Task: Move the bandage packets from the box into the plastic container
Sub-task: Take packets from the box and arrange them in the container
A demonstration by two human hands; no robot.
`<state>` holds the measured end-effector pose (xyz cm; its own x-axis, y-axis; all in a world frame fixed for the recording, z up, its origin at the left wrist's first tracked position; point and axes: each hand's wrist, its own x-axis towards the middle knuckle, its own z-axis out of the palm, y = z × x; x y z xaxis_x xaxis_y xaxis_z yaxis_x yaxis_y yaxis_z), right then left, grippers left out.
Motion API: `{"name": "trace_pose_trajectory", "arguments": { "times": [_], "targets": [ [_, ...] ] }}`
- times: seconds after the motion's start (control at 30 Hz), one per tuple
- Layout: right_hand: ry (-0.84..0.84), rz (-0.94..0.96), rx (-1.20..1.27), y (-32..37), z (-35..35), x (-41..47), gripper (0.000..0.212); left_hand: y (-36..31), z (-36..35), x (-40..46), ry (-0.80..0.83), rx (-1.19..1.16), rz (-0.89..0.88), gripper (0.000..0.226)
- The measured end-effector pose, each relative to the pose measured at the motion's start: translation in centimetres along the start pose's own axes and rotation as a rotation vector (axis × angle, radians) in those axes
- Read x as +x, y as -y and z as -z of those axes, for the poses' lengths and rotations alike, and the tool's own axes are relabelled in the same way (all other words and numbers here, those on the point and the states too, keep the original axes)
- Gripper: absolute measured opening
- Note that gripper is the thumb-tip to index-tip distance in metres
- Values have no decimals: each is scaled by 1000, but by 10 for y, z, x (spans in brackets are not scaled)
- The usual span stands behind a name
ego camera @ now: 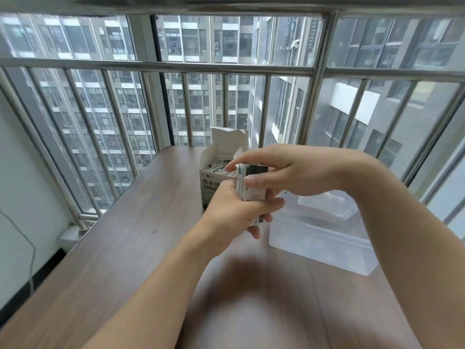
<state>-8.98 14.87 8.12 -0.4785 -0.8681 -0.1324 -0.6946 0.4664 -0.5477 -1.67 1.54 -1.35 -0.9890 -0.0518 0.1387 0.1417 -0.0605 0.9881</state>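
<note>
Two bare forearms enter from the lower part of the frame, one from the lower left and one from the right edge, and meet near the centre. No sleeve shows on either arm; both are uncovered from the frame edge to the wrist. The left hand [232, 212] and the right hand [284, 170] are bare as well: no glove, ring, watch or bracelet shows at the wrists or fingers. The fingernails that show are short and unpainted, the clearest being on the right thumb near the centre.
</note>
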Motion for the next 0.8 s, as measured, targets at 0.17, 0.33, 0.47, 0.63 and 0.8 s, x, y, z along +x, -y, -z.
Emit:
{"name": "trace_pose_trajectory", "arguments": {
  "times": [0.17,0.33,0.47,0.63,0.8],
  "targets": [
    [-124,47,-115,-5,9,-5,12,2,-1,4,-76,-18,-12,15],
    [-48,117,94,-14,-3,4,7,4,-5,3,-101,-41,-54,43],
    [-29,77,328,-23,-3,6,15,8,-8,2,-129,-27,-98,45],
    [57,80,434,-30,-12,5,30,10,-13,-1,-89,22,-96,43],
    [-245,15,536,-25,-8,-6,16,13,-7,0,-70,-38,-144,59]
  ]
}}
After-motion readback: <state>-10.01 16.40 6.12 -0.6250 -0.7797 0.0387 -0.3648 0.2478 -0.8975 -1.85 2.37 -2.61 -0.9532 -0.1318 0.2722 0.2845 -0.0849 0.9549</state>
